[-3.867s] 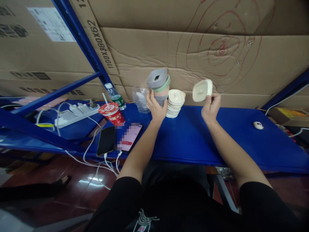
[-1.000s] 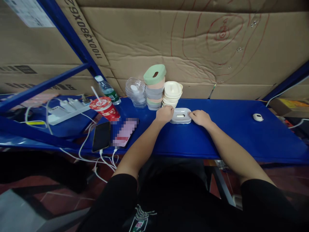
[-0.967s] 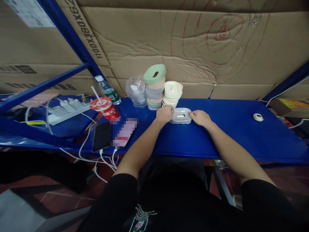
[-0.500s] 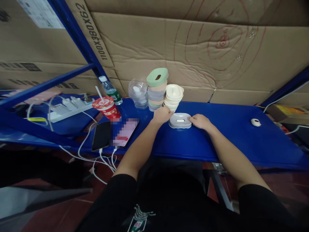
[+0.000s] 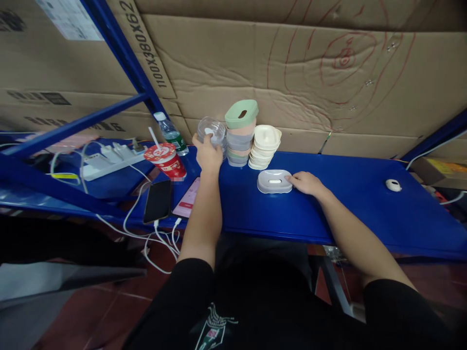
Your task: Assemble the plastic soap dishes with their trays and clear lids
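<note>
My left hand [image 5: 208,154] is at the stack of clear plastic containers [image 5: 211,127], fingers apart over the front of the upper one. Whether it grips anything there is hidden. On the table lies a light grey oblong plastic dish [image 5: 265,183] with a pale slot-shaped mark in its middle. My right hand [image 5: 305,183] pinches the right rim of this dish, thumb on top. Between the clear stack and the dish stand a tall stack of coloured bowls [image 5: 240,141], its top piece green with an oblong hole, and a stack of cream lids [image 5: 263,148].
Left on the blue table [image 5: 357,214] are a red paper cup [image 5: 168,163] with a straw, a water bottle [image 5: 171,133], two phones with white cables [image 5: 157,200] and a power strip [image 5: 105,165]. A small white case [image 5: 393,185] lies right. Cardboard [image 5: 299,73] stands behind.
My left hand has moved left from beside the cream lids and grey dish to the clear containers, its fingers spreading. My right hand stays on the dish's right rim.
</note>
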`<state>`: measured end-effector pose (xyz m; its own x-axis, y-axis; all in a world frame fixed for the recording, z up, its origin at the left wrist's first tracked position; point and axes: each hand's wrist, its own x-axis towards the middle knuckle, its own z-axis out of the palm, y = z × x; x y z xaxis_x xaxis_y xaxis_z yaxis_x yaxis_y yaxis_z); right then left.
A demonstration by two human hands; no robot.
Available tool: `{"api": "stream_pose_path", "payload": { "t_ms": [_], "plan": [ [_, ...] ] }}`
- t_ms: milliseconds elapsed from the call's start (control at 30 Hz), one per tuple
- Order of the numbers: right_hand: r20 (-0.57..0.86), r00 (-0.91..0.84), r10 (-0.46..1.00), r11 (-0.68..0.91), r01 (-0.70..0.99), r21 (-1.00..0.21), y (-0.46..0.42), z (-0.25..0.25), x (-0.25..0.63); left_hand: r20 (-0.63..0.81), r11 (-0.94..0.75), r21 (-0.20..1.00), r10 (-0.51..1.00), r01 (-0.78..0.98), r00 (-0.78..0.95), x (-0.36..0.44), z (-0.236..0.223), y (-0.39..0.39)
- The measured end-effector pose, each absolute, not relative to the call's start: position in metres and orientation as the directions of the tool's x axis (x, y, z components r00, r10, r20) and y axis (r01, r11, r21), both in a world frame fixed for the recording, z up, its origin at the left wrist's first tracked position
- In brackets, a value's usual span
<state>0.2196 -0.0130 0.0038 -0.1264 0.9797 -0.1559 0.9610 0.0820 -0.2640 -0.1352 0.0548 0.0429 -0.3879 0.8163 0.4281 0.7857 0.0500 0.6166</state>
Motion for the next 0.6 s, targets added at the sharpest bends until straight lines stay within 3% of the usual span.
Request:
{"api": "stream_pose_path", "payload": {
  "t_ms": [367, 600],
  "plan": [
    [-0.136, -0.131, 0.982, 0.092, 0.961, -0.262, -0.0154, 0.0054, 0.2192, 0.488, 0.036, 0.629, 0.760, 0.776, -0.430, -0.1324, 0.0433, 0.0541],
    [-0.143, -0.130, 0.981, 0.089, 0.961, -0.261, -0.0156, 0.0065, 0.2193, 0.571, -0.090, 0.690, 0.678, 0.718, -0.463, -0.1302, 0.0480, 0.0528]
  ]
}}
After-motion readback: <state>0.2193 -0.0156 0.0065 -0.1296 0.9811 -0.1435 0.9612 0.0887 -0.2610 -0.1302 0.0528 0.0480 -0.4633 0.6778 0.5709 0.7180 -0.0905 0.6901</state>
